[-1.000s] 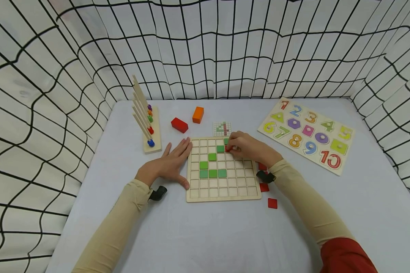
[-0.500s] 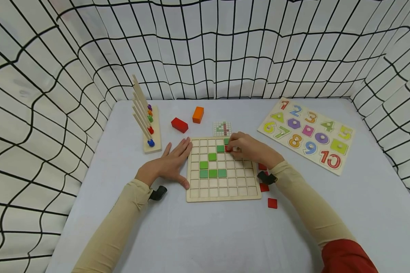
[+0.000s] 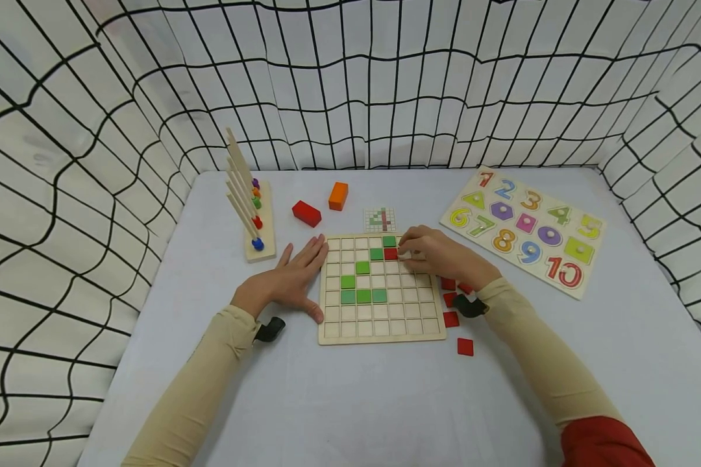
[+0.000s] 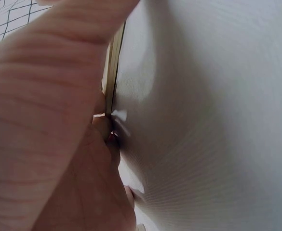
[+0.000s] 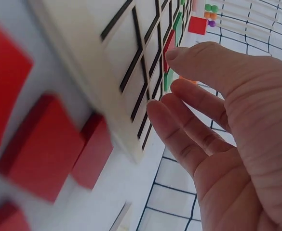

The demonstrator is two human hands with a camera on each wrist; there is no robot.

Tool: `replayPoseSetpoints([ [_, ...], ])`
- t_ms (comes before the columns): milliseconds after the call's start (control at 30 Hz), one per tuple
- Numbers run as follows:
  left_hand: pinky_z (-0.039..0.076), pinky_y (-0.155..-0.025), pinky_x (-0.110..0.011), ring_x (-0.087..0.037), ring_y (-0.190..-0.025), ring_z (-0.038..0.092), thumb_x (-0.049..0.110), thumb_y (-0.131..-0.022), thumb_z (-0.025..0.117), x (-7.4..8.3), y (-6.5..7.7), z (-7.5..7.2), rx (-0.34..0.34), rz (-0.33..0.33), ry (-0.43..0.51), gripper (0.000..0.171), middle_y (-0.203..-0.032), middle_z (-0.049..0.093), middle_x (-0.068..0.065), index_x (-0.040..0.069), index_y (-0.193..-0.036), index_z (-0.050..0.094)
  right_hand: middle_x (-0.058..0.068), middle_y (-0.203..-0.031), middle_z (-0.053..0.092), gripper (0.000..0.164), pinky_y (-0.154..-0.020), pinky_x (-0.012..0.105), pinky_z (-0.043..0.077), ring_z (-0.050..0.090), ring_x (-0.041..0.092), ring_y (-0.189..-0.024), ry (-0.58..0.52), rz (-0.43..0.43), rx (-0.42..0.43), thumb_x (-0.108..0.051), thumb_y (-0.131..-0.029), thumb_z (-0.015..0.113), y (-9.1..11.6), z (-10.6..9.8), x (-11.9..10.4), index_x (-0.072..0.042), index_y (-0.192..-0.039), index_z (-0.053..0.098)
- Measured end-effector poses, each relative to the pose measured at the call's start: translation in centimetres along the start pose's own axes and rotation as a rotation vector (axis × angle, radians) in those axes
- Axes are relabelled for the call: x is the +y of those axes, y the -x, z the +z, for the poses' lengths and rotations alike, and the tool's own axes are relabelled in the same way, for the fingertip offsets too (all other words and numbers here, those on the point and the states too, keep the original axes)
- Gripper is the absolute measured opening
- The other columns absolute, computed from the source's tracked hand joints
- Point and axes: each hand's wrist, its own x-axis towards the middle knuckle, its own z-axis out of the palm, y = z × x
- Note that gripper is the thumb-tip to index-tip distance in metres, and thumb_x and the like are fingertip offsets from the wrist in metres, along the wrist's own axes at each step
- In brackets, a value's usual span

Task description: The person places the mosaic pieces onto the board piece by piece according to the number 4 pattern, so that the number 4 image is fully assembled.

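Note:
A wooden grid board [image 3: 380, 329] lies on the white table, several green tiles [image 3: 363, 267] set in its cells along a slanting line and a row. One red tile [image 3: 390, 253] sits in a cell below the topmost green one. My left hand [image 3: 286, 283] rests flat with fingers spread, its fingertips and thumb against the board's left edge. Just right of the red tile, my right hand [image 3: 441, 255] hovers over the board. In the right wrist view its thumb and fingers [image 5: 179, 137] are apart and hold nothing.
Several loose red tiles [image 3: 465, 347] lie by the board's right edge. Behind the board are a small pattern card [image 3: 380, 220], a red block [image 3: 306, 213] and an orange block [image 3: 338, 196]. A peg stand [image 3: 261, 253] stands left, a number puzzle [image 3: 522, 230] right. Black netting surrounds the table.
My right hand has let go of the red tile and drawn back to the right, leaving the tile in its cell. The left hand has kept its place.

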Motion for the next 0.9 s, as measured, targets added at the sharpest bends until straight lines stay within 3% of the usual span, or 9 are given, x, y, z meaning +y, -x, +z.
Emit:
replayPoseSetpoints([
  [367,-0.009,-0.133,-0.069,-0.038,-0.169,-0.012,0.065,-0.071,0.092,-0.1,-0.2,0.2,-0.011,-0.004,0.002,0.152,-0.181,-0.014,-0.018,0.001,-0.171,-0.003,0.015,-0.126,0.072,0.022,-0.1,0.045,0.061,0.065,0.029,-0.116,0.044,0.098,-0.022,-0.013,-0.096,0.082,2.6,-1.0,1.1,-0.004,-0.116,0.081],
  [633,-0.012,-0.132,-0.068,-0.036,-0.169,-0.015,0.072,-0.068,0.09,-0.5,-0.2,0.4,-0.013,0.001,0.033,0.156,-0.181,-0.016,-0.016,0.003,-0.171,-0.004,0.018,-0.126,0.071,0.021,-0.098,0.047,0.063,0.067,0.033,-0.115,0.01,0.106,-0.02,-0.006,-0.095,0.08,4.0,-1.0,1.9,-0.001,-0.116,0.08],
  [900,-0.013,-0.131,-0.069,-0.036,-0.169,-0.015,0.08,-0.064,0.087,-0.8,-0.3,0.4,-0.006,0.024,0.072,0.16,-0.181,-0.016,-0.015,0.003,-0.172,-0.003,0.01,-0.114,0.069,0.014,-0.088,0.039,0.062,0.062,0.024,-0.103,0.012,0.146,-0.038,-0.013,-0.094,0.084,5.4,-1.3,1.6,-0.008,-0.107,0.082],
])
